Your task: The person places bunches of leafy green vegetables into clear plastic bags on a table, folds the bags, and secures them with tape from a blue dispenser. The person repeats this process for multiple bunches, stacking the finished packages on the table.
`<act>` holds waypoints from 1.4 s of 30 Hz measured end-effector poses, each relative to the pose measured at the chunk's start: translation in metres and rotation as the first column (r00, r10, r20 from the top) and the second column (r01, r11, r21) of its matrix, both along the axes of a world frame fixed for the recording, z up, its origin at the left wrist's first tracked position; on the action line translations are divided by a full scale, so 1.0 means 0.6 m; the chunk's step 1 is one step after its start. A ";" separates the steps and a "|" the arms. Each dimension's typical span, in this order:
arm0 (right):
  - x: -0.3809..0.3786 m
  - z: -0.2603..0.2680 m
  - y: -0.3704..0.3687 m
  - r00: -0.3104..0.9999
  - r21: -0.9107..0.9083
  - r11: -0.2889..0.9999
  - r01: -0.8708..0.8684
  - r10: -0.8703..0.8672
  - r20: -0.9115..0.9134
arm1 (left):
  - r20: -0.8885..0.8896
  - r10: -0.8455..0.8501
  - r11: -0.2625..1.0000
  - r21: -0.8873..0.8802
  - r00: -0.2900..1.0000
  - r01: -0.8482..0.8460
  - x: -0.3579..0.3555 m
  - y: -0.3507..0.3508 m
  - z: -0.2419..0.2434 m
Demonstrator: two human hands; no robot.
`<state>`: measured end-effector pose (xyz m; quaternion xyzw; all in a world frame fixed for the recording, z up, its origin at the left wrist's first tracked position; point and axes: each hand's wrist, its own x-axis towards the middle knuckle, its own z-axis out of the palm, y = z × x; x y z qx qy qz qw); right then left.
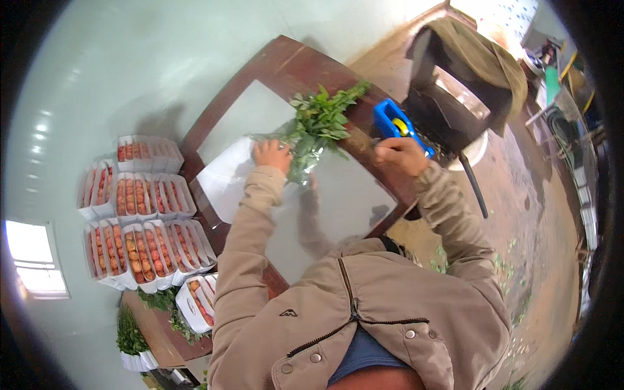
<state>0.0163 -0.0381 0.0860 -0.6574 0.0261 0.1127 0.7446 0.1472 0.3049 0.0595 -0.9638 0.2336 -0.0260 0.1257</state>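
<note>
My left hand (273, 155) grips the clear plastic wrap (312, 163) at the near left side of a leafy green bunch (324, 117). Its stem ends point to the far right, beyond the table edge. Beneath the bunch are pale sheets (336, 204) with a glossy surface. My right hand (402, 155), fingers curled, is at the lower end of a blue tape dispenser (387, 117) with a yellow core, by the table's right edge. Whether tape or the dispenser itself is between those fingers is hidden.
Several white cardboard wraps (129, 278) with rows of orange-red rose-like heads are stacked left of the dark red table (292, 53). More greenery (129, 329) sits at the lower left. A dark container (438, 112) draped with cloth stands right of the table. Leaves litter the floor (516, 234).
</note>
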 end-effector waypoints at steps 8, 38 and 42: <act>0.283 -0.036 0.310 0.970 -0.281 0.939 -0.199 0.148 -0.192 | 0.078 -0.031 0.974 -0.221 0.996 0.047 -0.014 0.007 -0.019; -0.024 -0.008 -0.181 0.963 -0.703 0.676 0.222 -0.265 0.050 | -0.213 0.437 0.805 -0.342 0.874 -0.485 0.234 0.046 -0.031; 0.031 -0.038 -0.201 0.985 -0.747 0.655 -0.114 -0.023 -0.170 | 0.186 0.127 0.931 -0.362 0.974 -0.053 0.137 -0.015 0.027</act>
